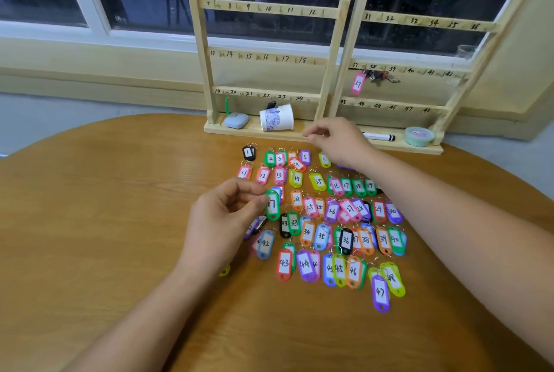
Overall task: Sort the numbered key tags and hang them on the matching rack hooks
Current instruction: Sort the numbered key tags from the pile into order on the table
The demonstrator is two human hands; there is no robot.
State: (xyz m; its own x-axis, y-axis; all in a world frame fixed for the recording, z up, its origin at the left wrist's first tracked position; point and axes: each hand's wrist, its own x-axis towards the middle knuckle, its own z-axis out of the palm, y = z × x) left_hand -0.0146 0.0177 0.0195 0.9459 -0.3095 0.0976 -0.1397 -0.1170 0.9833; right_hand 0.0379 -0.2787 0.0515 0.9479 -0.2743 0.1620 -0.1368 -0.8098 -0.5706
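The left hand point(224, 221) is in the middle of the frame. Its thumb and first finger point(257, 200) pinch the left edge of a green tag point(272, 206), and the tag sticks out to the right of the fingertips. Many more key tags point(321, 235) lie in rows on the wooden table point(120, 191), to the right. The right hand point(338, 140) is higher up, by the foot of the rack point(263, 58). Its fingers are curled with the tips close together, but nobody can tell if they hold anything. A pink tag point(358, 83) hangs on the rack at the upper right.

place: indoor room, office or home, can't tell which | cues: wood-grain counter point(105, 221) under white-framed window point(99, 20) | numbered wooden key rack point(269, 56) | paper cup point(277, 121), marker point(379, 137) on rack base
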